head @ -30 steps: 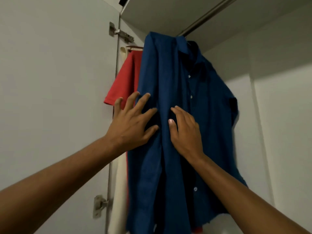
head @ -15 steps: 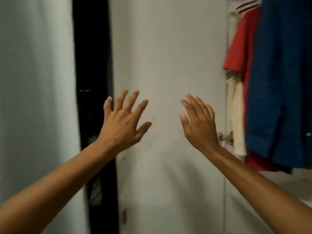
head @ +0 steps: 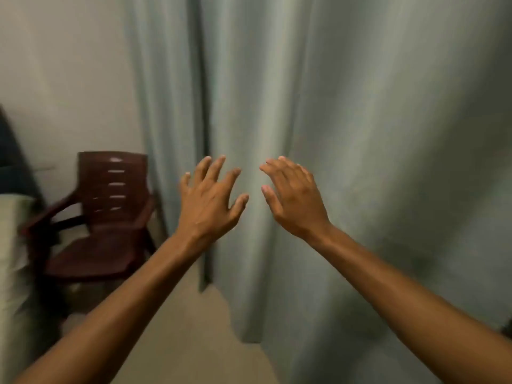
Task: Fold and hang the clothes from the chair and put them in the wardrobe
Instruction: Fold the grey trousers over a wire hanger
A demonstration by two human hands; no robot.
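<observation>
Head view: both forearms reach forward at mid-frame, bare. Left hand raised, back toward the camera, fingers spread and released, holding nothing. Right hand just beside it, the two apart with a narrow gap between the thumbs; its fingers are straight, close together, also released and empty. Behind the hands hangs a pale grey-green curtain, soft cloth in long vertical folds, filling the centre and right of the frame down to the floor; a dark slit runs between two of its panels just above the left hand. The chair stands at lower left, near the curtain's left edge and against a plain pale wall: dark red-brown moulded plastic, slatted back, curved armrests, glossy seat. The seat shows bare; no clothes can be seen on it, and the wardrobe is out of frame. A pale cloth-covered edge, blurred, presses in at far left beside the chair, with a dark shape above it that cannot be identified. Beige floor lies open between the forearms, smooth and matte, running up to the curtain hem. The whole picture is softened by motion blur.
</observation>
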